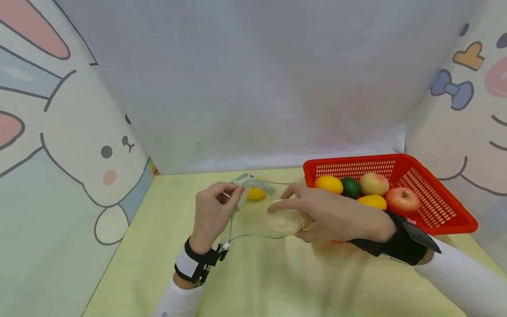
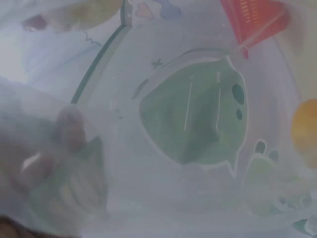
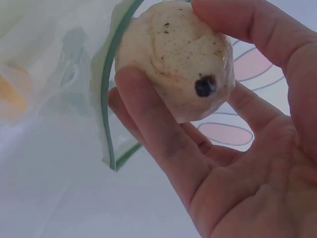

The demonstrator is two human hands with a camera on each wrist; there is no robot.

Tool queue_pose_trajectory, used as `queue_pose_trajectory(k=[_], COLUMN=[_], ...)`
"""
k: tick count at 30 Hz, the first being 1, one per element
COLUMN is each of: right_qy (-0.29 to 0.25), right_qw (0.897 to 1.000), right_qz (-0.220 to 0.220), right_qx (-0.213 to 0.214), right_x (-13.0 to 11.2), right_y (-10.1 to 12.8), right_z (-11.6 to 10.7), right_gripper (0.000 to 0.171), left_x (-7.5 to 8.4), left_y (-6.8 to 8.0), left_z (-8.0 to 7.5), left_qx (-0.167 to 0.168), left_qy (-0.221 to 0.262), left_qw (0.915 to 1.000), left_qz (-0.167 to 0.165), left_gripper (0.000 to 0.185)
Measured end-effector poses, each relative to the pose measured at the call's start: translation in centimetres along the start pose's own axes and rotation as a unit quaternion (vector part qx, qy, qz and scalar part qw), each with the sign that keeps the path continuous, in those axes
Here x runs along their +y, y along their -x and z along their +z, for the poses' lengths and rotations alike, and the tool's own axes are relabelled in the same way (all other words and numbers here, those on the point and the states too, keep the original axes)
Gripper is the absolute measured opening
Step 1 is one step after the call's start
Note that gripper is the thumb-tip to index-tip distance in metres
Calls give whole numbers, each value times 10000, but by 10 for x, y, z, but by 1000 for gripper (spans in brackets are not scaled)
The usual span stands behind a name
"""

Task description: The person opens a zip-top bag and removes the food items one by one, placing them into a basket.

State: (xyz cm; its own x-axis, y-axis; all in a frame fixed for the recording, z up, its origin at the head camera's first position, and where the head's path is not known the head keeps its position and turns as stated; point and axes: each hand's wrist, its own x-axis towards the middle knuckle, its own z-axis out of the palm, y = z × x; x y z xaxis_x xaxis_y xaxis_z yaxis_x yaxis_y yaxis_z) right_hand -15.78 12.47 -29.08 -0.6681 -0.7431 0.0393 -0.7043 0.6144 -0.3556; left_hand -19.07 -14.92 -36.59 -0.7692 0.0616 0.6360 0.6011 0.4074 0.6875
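My left hand (image 1: 215, 211) pinches the rim of a clear zip bag (image 1: 247, 222) between thumb and fingers, at the bag's left side. Green cartoon print (image 2: 193, 114) shows on the bag in the left wrist view. In my right hand (image 1: 336, 213), curled fingers and thumb hold a round, cream-coloured fruit (image 3: 173, 59) with brown specks and one dark spot. The fruit is right at the bag's mouth, beside its green zip edge (image 3: 106, 94). A yellow fruit (image 1: 256, 193) shows through the bag's clear plastic.
A red plastic basket (image 1: 465, 223) stands at the right, partly behind my right forearm. It holds yellow fruits (image 1: 328, 184), a green one (image 1: 350, 188), a peach (image 1: 373, 182) and an apple (image 1: 402, 201). Walls with cartoon prints enclose the pale yellow table (image 1: 158, 246).
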Motion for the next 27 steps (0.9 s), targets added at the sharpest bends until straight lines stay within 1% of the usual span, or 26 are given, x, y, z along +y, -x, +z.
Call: queue_pose_trajectory(k=[4,6,8,11,13,15,18,21,24,27], right_qy=[-136,16,167,382,350,254,-9,-287,-439,-411], right_qw=[9994,9987,9979,9968,9964,9952,9887,9802,9769,9751], right_qz=[46,96,236,460,661,941,1431,1769,1859,1899], right_qx=[319,495,580,538,395,75,-454,-841,-961,-1073], right_x=[14,25,37,59,73,87,106,120,128,132], right_y=[26,38,48,58,61,62,63,63,62,59], right_z=[-15,-21,-26,-27,-26,-22,-13,-3,4,8], right_gripper=[66,69,70,67,64,63,63,68,72,73], left_x=[0,0,0,0,0,0,0,0,0,0], left_y=[0,0,0,1,1,1,0,1,1,2], left_z=[0,1,1,1,1,1,1,1,1,1], left_qx=[-32,-51,-57,-54,-50,-54,-50,-58,-69,-71], left_qy=[56,73,83,83,71,86,85,67,44,48], left_qw=[10000,10000,9999,9999,10000,9999,10000,9999,9999,10000], left_qz=[17,34,50,48,40,23,-12,-53,-58,-38], left_gripper=[5,6,6,6,6,6,6,6,6,6])
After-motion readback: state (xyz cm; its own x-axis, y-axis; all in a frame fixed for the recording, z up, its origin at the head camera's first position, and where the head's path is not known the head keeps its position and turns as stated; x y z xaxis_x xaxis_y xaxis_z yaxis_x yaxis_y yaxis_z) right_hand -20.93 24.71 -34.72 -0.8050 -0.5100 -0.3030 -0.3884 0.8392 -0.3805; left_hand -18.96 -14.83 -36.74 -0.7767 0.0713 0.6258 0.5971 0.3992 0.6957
